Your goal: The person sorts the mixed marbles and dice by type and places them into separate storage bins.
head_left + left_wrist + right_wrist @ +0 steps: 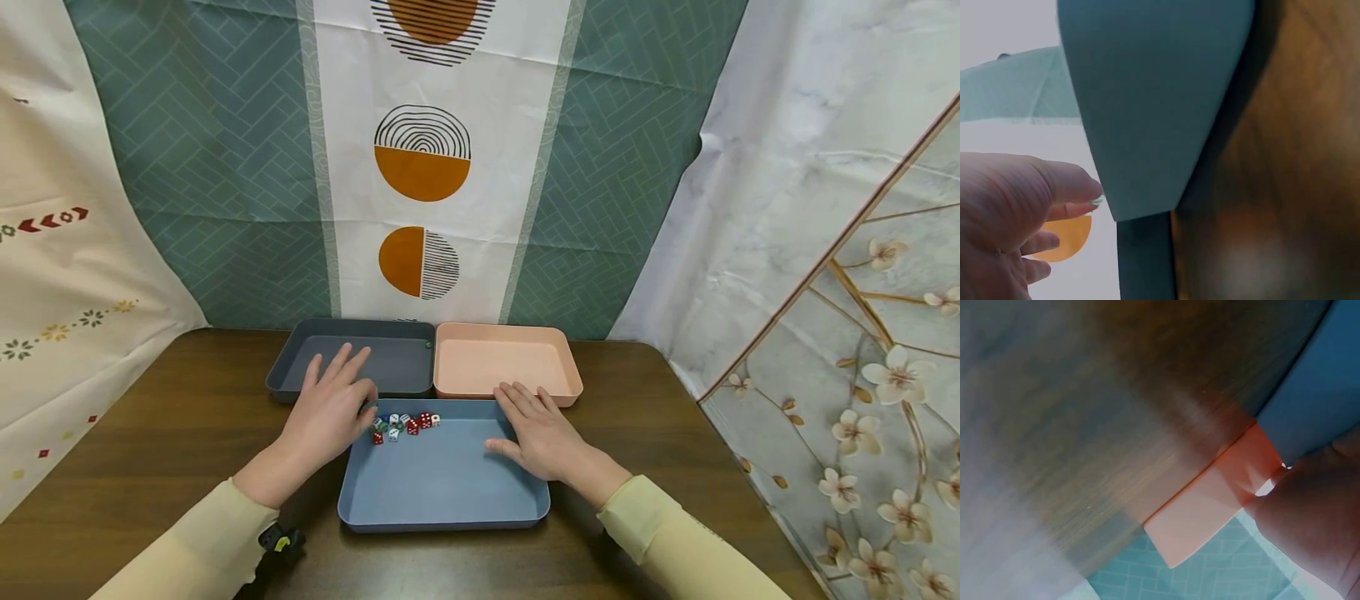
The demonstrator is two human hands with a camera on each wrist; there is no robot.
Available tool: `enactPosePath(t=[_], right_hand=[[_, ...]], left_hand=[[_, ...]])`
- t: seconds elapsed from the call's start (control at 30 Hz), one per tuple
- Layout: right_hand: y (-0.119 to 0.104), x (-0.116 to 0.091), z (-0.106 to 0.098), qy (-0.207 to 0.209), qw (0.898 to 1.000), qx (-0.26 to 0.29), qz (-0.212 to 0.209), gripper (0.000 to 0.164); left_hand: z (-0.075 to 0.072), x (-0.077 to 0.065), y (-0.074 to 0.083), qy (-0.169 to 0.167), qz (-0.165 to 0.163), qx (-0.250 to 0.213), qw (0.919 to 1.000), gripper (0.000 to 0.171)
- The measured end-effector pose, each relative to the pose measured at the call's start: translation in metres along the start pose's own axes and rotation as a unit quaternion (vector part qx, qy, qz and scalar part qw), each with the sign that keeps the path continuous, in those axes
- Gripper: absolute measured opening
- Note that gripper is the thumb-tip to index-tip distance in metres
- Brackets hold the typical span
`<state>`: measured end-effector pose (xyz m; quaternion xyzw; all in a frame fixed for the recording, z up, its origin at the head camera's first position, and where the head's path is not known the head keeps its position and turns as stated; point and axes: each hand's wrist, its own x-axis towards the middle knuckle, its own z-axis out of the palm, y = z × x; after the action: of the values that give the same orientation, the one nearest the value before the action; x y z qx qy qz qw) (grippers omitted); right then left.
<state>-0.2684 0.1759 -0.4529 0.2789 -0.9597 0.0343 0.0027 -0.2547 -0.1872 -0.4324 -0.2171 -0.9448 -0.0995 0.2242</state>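
Note:
My left hand is over the far left corner of the blue tray. Its thumb and forefinger pinch a small green die, mostly covered by the fingertips, while the other fingers are spread. Just below lie several dice, red, white and green, along the tray's far left part. Over the far right corner of the same tray is my right hand, its fingers extended toward the pink tray. In the right wrist view, part of this hand appears beside the tray's wall.
A dark grey tray stands behind the blue one on the left, touching the pink tray. One small green die sits at its right side. All trays are on a brown wooden table, with patterned cloth hanging behind it.

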Motion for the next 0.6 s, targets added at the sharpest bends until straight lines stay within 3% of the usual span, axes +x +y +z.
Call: enactPosePath(t=[0.3, 0.6], right_hand=[[-0.001, 0.001, -0.001, -0.003, 1.000, -0.001, 0.002, 0.095], [0.002, -0.002, 0.003, 0.027, 0.999, 0.021, -0.019, 0.092]], left_hand=[[-0.005, 0.017, -0.013, -0.004, -0.001, -0.014, 0.9999, 0.012], [-0.001, 0.040, -0.024, -0.024, -0.008, 0.000, 0.9997, 0.012]])
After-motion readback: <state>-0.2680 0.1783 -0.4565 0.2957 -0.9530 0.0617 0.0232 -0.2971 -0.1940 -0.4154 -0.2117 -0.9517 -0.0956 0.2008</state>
